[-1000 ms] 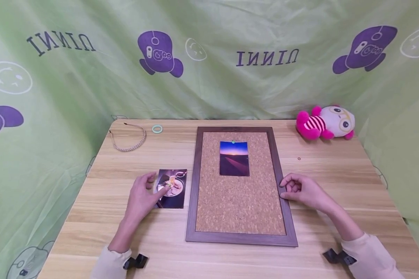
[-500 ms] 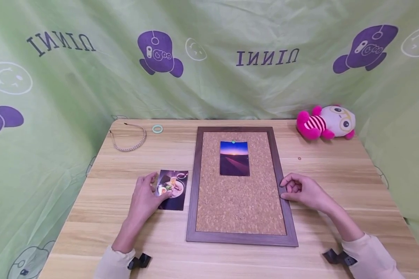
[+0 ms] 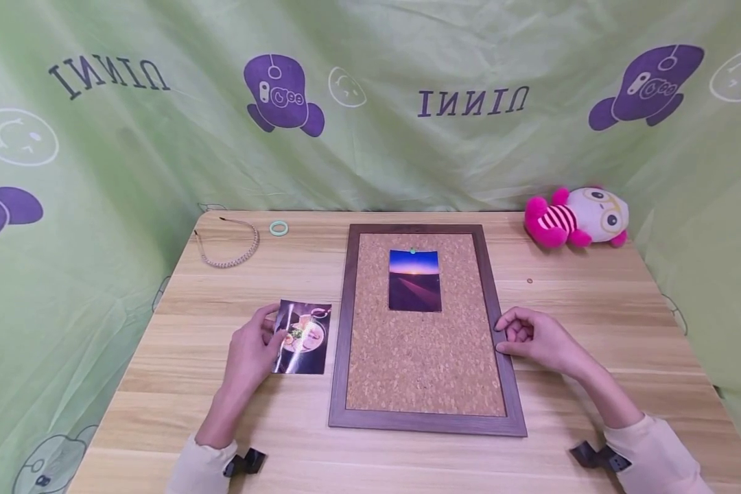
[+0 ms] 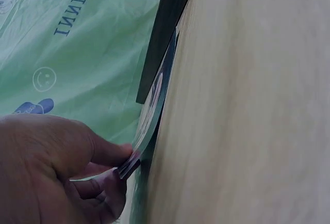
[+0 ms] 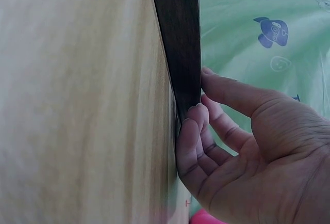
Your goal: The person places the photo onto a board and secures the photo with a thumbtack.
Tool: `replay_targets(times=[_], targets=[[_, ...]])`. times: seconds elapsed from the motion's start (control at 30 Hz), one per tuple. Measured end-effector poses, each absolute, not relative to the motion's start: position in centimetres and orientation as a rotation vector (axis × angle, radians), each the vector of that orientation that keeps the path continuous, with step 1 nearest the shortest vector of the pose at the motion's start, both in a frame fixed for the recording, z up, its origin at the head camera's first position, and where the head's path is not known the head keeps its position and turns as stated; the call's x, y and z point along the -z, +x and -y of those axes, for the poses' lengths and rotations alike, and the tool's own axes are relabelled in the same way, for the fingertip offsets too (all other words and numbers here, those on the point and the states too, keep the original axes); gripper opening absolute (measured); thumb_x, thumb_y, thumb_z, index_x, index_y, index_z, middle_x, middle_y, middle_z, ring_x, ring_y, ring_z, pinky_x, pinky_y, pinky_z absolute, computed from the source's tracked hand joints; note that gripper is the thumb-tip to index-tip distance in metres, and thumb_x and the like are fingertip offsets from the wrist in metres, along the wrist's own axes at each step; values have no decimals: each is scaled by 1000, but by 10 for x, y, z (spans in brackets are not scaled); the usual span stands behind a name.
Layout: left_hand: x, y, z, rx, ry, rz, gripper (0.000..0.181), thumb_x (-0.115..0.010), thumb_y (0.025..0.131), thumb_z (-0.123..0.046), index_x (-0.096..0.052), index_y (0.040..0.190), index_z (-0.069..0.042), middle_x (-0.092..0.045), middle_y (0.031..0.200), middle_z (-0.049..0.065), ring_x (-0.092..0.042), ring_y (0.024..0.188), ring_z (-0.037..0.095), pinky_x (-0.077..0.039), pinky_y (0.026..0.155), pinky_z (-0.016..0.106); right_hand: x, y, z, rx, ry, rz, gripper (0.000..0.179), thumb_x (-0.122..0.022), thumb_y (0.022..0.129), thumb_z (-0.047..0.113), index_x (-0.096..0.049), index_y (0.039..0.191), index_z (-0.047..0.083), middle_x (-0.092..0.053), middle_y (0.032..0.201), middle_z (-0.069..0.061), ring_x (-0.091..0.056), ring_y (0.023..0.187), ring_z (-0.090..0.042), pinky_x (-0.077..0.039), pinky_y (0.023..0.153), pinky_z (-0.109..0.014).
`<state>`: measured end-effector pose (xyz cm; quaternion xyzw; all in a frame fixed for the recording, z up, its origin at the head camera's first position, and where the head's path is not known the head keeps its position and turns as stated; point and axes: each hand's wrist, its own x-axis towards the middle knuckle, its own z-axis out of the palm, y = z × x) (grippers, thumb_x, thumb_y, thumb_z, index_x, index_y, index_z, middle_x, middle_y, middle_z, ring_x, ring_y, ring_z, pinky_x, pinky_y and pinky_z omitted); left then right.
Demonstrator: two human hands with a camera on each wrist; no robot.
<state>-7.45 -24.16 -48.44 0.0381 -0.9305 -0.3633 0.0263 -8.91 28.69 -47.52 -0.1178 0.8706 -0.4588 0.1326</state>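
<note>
In the head view, my left hand [image 3: 250, 353] pinches the left edge of a photo [image 3: 311, 339] of a bowl of food. The left wrist view shows the thumb above and fingers beneath the photo [image 4: 150, 113], which bends up off the table at that edge. A framed cork board [image 3: 422, 370] lies to its right, with a sunset photo [image 3: 414, 285] held near the top by a green pushpin [image 3: 413, 251]. My right hand [image 3: 540, 341] grips the board's right frame. In the right wrist view, thumb and curled fingers touch that dark frame [image 5: 180, 38].
A headband [image 3: 231, 263] and a mint-green ring [image 3: 278, 228] lie at the back left of the wooden table [image 3: 284, 439]. At the back right is a pink plush toy [image 3: 574, 218], with a tiny brown ring [image 3: 530, 280] in front of it. A green printed curtain [image 3: 377, 165] surrounds the table.
My left thumb has drawn back from the bowl picture to the photo's left edge, and the photo now tilts and catches glare. My right hand and the cork board stay put.
</note>
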Motion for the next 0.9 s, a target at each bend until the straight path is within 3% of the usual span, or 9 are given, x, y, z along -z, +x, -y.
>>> replay_targets(times=[0.1, 0.27, 0.4, 0.5, 0.63, 0.9], targets=[[483, -73, 244, 1141, 106, 2824, 49, -73, 101, 6, -63, 148, 1, -79, 106, 22, -76, 86, 30, -63, 69, 30, 475, -89, -286, 1329, -339, -2525, 31, -91, 87, -1, -71, 111, -1, -63, 87, -4, -57, 74, -7, -52, 63, -22], [477, -72, 247, 1166, 121, 2778, 47, -69, 102, 8, -64, 148, 0, -78, 109, 25, -78, 95, 37, -67, 78, 39, 474, -88, -286, 1322, -328, -2528, 31, -91, 87, 0, -71, 111, -1, -64, 88, -4, -58, 74, -8, -53, 63, -22], [470, -72, 247, 1218, 186, 2769, 48, -69, 104, 5, -63, 151, -3, -77, 112, 24, -76, 99, 36, -64, 78, 27, 474, -88, -286, 1305, -331, -2542, 31, -92, 87, 0, -72, 111, 0, -64, 88, -4, -58, 75, -8, -53, 64, -22], [465, -71, 247, 1260, 230, 2744, 48, -69, 105, 3, -62, 152, -4, -77, 112, 22, -74, 98, 33, -59, 76, 17, 474, -88, -286, 1301, -332, -2546, 31, -92, 87, 1, -72, 111, 0, -64, 88, -4, -58, 75, -8, -53, 64, -22], [458, -71, 244, 1317, 242, 2691, 47, -70, 105, 2, -61, 151, -4, -77, 111, 22, -72, 93, 26, -56, 76, 14, 474, -87, -286, 1305, -334, -2544, 31, -92, 87, 0, -72, 111, 0, -64, 89, -4, -58, 75, -8, -53, 64, -22], [448, -67, 231, 1593, 231, 2632, 49, -70, 106, 3, -58, 152, -6, -74, 115, 23, -71, 91, 13, -63, 78, 18, 475, -87, -286, 1312, -347, -2545, 31, -91, 87, 0, -72, 111, 0, -64, 88, -4, -59, 75, -7, -54, 64, -21]])
